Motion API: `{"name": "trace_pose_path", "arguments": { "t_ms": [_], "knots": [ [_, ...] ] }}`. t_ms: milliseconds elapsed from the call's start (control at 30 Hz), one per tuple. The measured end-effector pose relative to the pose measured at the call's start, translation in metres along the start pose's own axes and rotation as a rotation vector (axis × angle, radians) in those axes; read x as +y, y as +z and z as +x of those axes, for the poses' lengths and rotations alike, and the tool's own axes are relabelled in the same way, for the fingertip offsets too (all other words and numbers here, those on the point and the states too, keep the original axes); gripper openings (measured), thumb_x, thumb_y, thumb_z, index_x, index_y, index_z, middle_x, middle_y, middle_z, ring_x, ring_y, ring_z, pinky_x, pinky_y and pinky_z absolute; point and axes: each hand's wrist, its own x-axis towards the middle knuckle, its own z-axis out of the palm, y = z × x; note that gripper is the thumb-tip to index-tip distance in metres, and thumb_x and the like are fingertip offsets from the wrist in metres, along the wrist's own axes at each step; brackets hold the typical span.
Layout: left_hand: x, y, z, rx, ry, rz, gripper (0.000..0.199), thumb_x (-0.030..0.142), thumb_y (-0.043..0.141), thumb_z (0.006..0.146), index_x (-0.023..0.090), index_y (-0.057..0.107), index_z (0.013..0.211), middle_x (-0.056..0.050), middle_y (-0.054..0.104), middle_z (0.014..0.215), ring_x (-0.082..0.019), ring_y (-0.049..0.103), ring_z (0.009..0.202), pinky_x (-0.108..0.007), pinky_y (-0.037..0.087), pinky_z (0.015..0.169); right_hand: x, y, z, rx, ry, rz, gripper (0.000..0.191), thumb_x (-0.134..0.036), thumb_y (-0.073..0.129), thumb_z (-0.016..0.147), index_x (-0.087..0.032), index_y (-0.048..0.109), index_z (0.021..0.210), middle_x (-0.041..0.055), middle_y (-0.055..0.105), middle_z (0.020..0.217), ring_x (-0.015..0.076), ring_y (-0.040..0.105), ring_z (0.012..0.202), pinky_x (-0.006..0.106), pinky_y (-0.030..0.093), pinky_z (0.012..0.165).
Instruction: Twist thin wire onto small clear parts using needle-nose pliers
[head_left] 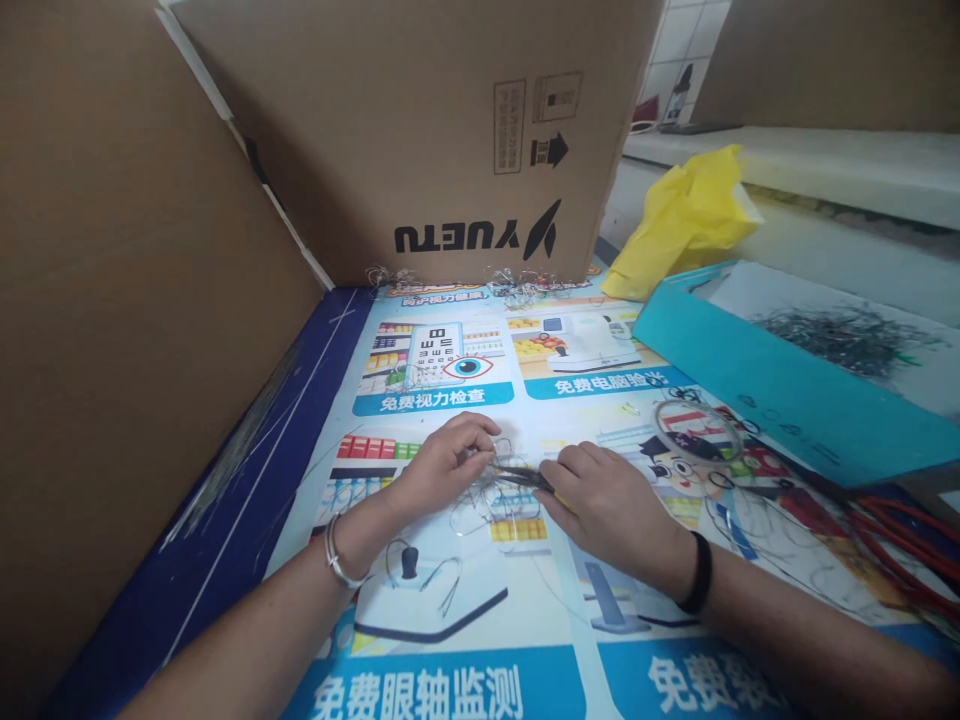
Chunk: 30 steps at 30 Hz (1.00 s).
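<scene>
My right hand (604,500) is closed around a pair of pliers (521,477), whose dark slim jaws point left. Those jaw tips reach the fingertips of my left hand (446,465), which pinches thin wire (480,490). Loops of this fine wire spread below and around the fingers; how the jaws meet it is too small to tell. A bent piece of wire (450,585) lies nearer to me on the printed sheet (525,600).
At the right a blue box (780,385) holds a heap of wire pieces (844,340). Behind it is a yellow bag (686,220). A clear ring-shaped roll (697,432) and red cables (904,550) lie nearby. Cardboard walls (450,130) stand behind and left, with wire tangles (517,288) at their foot.
</scene>
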Motion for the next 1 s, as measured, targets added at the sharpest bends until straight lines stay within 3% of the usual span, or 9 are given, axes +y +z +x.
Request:
{"name": "trace_pose_path", "arguments": {
  "t_ms": [733, 1000],
  "knots": [
    [0.0026, -0.0004, 0.0003, -0.116, 0.06, 0.143, 0.015, 0.016, 0.039, 0.091, 0.02, 0.046, 0.079, -0.006, 0.057, 0.099, -0.018, 0.052, 0.095, -0.033, 0.041, 0.084, -0.0022, -0.0018, 0.0002, 0.002, 0.026, -0.002, 0.016, -0.032, 0.049, 0.088, -0.02, 0.059, 0.084, 0.0053, 0.057, 0.078, 0.0207, 0.048, 0.076, 0.031, 0.029, 0.066],
    [0.0, 0.0023, -0.0003, -0.108, 0.092, 0.116, 0.014, 0.016, 0.037, 0.092, 0.019, 0.044, 0.08, -0.006, 0.055, 0.097, -0.018, 0.05, 0.094, -0.033, 0.041, 0.085, -0.003, -0.0015, 0.0006, 0.008, 0.03, -0.006, 0.016, -0.032, 0.05, 0.087, -0.02, 0.059, 0.083, 0.005, 0.056, 0.077, 0.0202, 0.047, 0.075, 0.031, 0.027, 0.065]
  ]
}}
